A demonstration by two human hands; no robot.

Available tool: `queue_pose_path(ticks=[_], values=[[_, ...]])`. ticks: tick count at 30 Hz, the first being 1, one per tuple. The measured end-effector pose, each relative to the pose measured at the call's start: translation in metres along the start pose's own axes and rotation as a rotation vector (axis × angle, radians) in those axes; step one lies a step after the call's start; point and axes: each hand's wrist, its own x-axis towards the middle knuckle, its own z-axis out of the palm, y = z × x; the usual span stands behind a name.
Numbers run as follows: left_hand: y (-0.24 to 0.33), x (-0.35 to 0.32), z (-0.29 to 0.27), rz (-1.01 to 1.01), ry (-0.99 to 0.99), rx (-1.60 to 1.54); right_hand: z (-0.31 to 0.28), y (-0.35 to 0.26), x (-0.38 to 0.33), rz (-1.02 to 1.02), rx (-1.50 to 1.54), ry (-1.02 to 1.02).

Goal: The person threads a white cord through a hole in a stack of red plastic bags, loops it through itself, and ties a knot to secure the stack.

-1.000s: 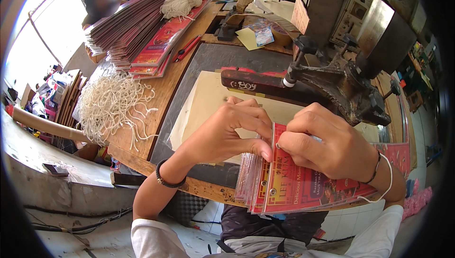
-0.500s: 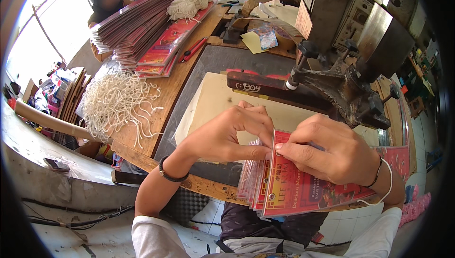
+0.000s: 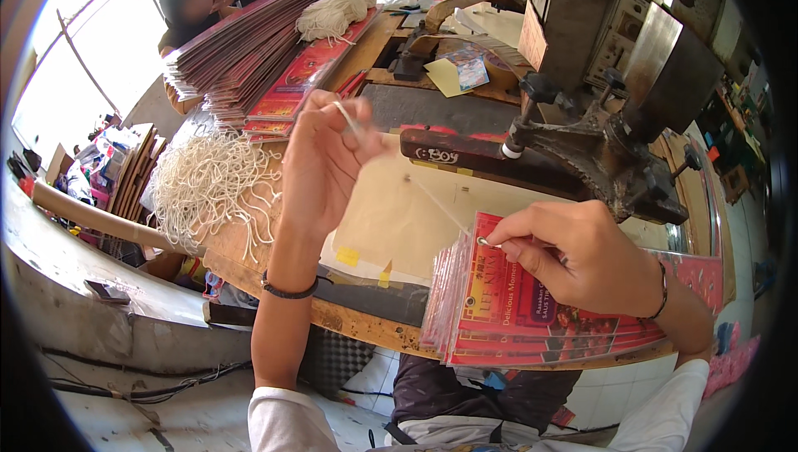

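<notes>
A stack of red laminated cards (image 3: pixel 499 311) with eyelets lies at the table's front edge, fanned slightly. My right hand (image 3: pixel 578 257) rests over the top card, pinching a white string (image 3: pixel 449 214) beside the corner eyelet. From that eyelet the string runs up and left to my raised left hand (image 3: pixel 324 161), whose fingers are closed on its other part. Motion blurs the left fingertips. A tangled heap of white strings (image 3: pixel 212 182) lies left of my left hand.
Taller stacks of red cards (image 3: pixel 258 45) stand at the back left, with a white string bundle (image 3: pixel 337 13) on top. A heavy metal machine (image 3: pixel 615 136) overhangs the right side. A pale board (image 3: pixel 374 219) covers the middle. Another person (image 3: pixel 187 7) is at the far left.
My left hand has moved up and left from the card's corner, drawing the string taut through the eyelet. My right hand stays by the eyelet, and the cards have shifted slightly.
</notes>
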Motion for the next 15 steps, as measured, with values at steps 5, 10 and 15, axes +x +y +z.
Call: queue_pose_path(ticks=[5,10,15], values=[[-0.018,-0.006,-0.011,-0.119,-0.08,0.626,-0.018,-0.012,0.001,0.389,0.48,-0.13],[-0.027,-0.015,0.015,0.054,-0.7,1.405,-0.025,-0.011,0.004,0.414,0.852,-0.064],[-0.038,-0.011,0.002,0.032,-0.804,1.175,-0.011,0.014,0.001,0.192,1.001,0.042]])
